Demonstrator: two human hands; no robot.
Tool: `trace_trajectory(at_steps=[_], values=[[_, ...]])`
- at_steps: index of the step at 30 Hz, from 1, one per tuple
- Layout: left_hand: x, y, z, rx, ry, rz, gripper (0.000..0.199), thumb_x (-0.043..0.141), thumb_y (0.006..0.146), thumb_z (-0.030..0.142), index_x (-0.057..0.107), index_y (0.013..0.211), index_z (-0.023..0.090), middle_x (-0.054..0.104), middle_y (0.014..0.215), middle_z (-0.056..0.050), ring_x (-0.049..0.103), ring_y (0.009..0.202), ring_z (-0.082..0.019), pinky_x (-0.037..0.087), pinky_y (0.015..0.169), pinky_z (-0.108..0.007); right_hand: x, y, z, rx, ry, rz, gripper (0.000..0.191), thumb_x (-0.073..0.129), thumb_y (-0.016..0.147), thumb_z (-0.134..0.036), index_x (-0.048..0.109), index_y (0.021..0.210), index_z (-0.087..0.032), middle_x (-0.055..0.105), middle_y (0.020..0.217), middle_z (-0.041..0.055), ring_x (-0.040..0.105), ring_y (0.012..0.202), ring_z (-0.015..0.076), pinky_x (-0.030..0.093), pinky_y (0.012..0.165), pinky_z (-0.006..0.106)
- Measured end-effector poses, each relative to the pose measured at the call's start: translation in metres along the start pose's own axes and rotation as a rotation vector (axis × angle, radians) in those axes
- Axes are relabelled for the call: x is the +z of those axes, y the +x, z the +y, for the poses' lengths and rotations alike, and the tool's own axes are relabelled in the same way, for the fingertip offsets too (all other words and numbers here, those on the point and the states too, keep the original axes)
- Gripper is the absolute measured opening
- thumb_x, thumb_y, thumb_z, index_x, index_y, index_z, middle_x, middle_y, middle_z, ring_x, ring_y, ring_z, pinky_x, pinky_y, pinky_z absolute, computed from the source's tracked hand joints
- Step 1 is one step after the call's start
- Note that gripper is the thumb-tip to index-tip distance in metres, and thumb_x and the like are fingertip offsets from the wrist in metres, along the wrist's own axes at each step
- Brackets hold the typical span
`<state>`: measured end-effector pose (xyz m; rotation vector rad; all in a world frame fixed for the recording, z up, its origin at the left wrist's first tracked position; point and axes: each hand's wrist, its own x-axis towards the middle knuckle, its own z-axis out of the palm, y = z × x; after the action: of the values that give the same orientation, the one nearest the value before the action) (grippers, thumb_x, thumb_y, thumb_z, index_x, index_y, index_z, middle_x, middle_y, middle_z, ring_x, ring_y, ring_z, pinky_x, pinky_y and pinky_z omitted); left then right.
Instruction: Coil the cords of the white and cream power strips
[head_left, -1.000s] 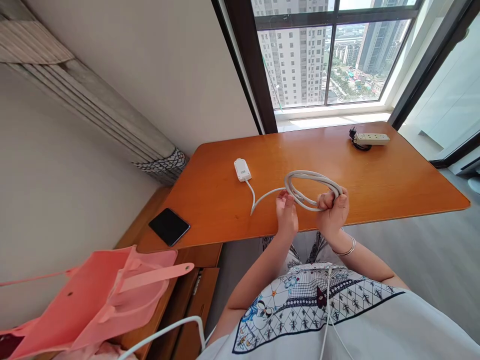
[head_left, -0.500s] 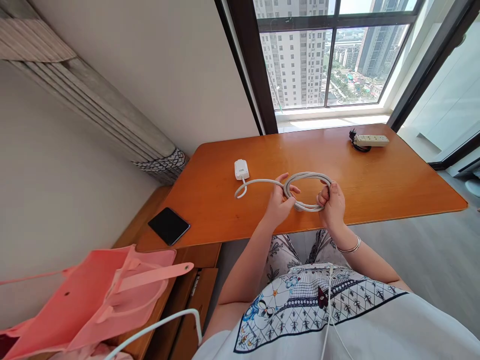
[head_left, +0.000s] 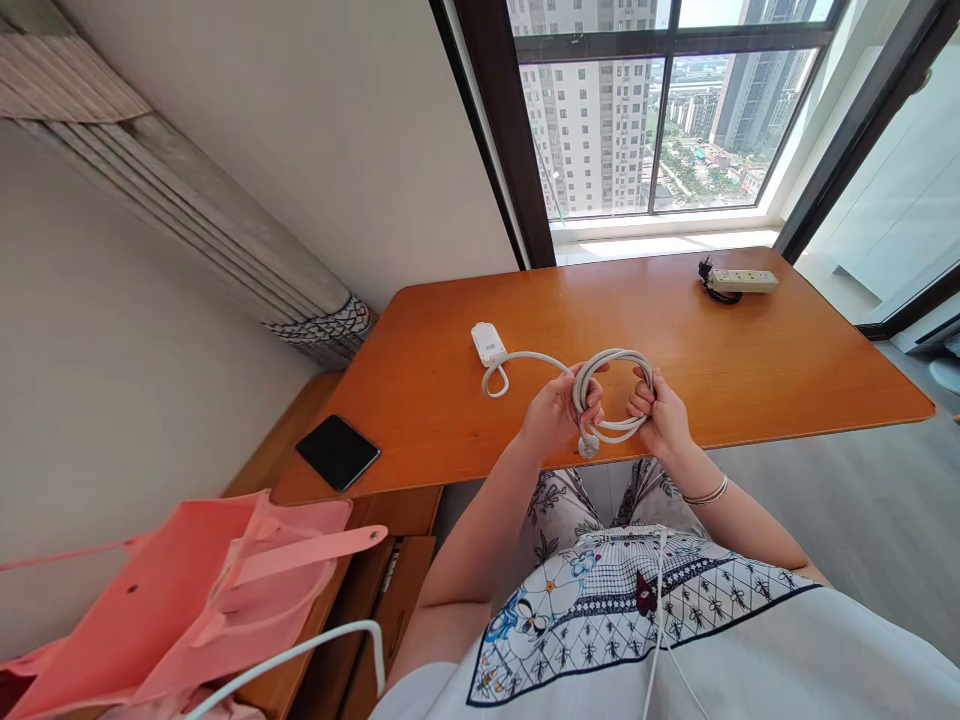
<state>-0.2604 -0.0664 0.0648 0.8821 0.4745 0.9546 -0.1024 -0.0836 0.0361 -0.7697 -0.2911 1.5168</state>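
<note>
A white cable [head_left: 619,356] is wound into a loose round coil in front of me, above the near edge of the wooden table. My left hand [head_left: 553,412] has its fingers wrapped round the coil's left side. The coil's right side is gripped by my right hand [head_left: 663,413]. A pale plug [head_left: 588,445] hangs at the bottom of the coil, just below my left fingers. From the coil the cable runs left in a small loop to a white power strip [head_left: 489,344] lying on the table.
A black phone [head_left: 338,452] lies at the table's left corner. Toward the back right is another power strip [head_left: 744,281] with a black cord. A pink bag [head_left: 217,600] sits at the lower left. The wooden table [head_left: 810,370] stands against the window.
The coil has come slightly nearer and tightened, with the left hand now wrapped round it. The plug has come into view. The white power strip has turned and shifted slightly right.
</note>
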Motion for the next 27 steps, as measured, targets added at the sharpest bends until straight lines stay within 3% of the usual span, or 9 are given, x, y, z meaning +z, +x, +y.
trace_trajectory(at_steps=[2, 5, 11, 16, 21, 24, 27], values=[[-0.001, 0.000, 0.001, -0.054, -0.010, -0.008, 0.027, 0.064, 0.083, 0.041, 0.065, 0.087, 0.014, 0.048, 0.058, 0.004, 0.042, 0.044, -0.009, 0.045, 0.052, -0.028, -0.002, 0.001, 0.000, 0.030, -0.006, -0.009, 0.033, 0.049, 0.103, -0.041, 0.062, 0.086, -0.017, 0.021, 0.053, -0.0108, 0.016, 0.042, 0.0049, 0.022, 0.039, 0.015], [-0.006, 0.000, -0.001, -0.095, -0.001, 0.030, 0.028, 0.064, 0.088, 0.040, 0.066, 0.084, 0.013, 0.042, 0.052, 0.006, 0.041, 0.043, -0.009, 0.047, 0.054, -0.027, -0.004, 0.003, -0.001, 0.021, -0.022, -0.022, 0.032, 0.054, 0.101, -0.043, 0.062, 0.085, -0.017, 0.020, 0.053, -0.0111, 0.015, 0.042, 0.0047, 0.021, 0.039, 0.015], [-0.019, 0.000, -0.002, -0.121, 0.070, -0.023, 0.027, 0.066, 0.082, 0.036, 0.069, 0.095, 0.013, 0.061, 0.060, -0.001, 0.062, 0.057, -0.015, 0.056, 0.071, -0.033, -0.006, 0.007, -0.007, -0.083, -0.091, -0.042, 0.034, 0.062, 0.095, -0.050, 0.063, 0.085, -0.017, 0.019, 0.054, -0.0119, 0.012, 0.042, 0.0058, 0.020, 0.037, 0.018], [-0.020, -0.001, -0.001, -0.122, 0.146, -0.066, 0.039, 0.066, 0.085, 0.051, 0.067, 0.101, 0.015, 0.062, 0.058, -0.001, 0.070, 0.066, -0.021, 0.057, 0.080, -0.038, -0.004, 0.007, -0.011, -0.188, -0.077, -0.036, 0.037, 0.066, 0.090, -0.054, 0.064, 0.083, -0.018, 0.017, 0.054, -0.0121, 0.011, 0.043, 0.0064, 0.021, 0.038, 0.019], [-0.012, 0.000, -0.001, -0.149, 0.211, -0.098, 0.048, 0.070, 0.082, 0.064, 0.063, 0.088, 0.016, 0.050, 0.049, 0.006, 0.060, 0.052, -0.014, 0.058, 0.075, -0.036, -0.002, 0.010, -0.012, -0.205, -0.104, -0.030, 0.039, 0.064, 0.091, -0.057, 0.063, 0.082, -0.019, 0.019, 0.054, -0.0115, 0.013, 0.042, 0.0065, 0.022, 0.038, 0.019], [-0.008, 0.001, 0.001, -0.129, 0.199, -0.063, 0.049, 0.071, 0.081, 0.064, 0.055, 0.075, 0.018, 0.042, 0.047, 0.008, 0.049, 0.044, -0.011, 0.058, 0.066, -0.033, -0.006, 0.012, -0.015, -0.106, -0.147, -0.117, 0.036, 0.061, 0.093, -0.054, 0.063, 0.084, -0.019, 0.021, 0.052, -0.0117, 0.015, 0.040, 0.0056, 0.023, 0.039, 0.019], [-0.010, 0.002, 0.004, -0.120, 0.150, 0.018, 0.051, 0.066, 0.086, 0.063, 0.046, 0.067, 0.020, 0.031, 0.044, 0.010, 0.036, 0.038, -0.007, 0.054, 0.056, -0.027, -0.020, 0.016, -0.019, -0.004, -0.271, -0.241, 0.037, 0.063, 0.090, -0.056, 0.065, 0.090, -0.019, 0.034, 0.052, -0.0096, 0.035, 0.042, 0.0073, 0.038, 0.046, 0.020]])
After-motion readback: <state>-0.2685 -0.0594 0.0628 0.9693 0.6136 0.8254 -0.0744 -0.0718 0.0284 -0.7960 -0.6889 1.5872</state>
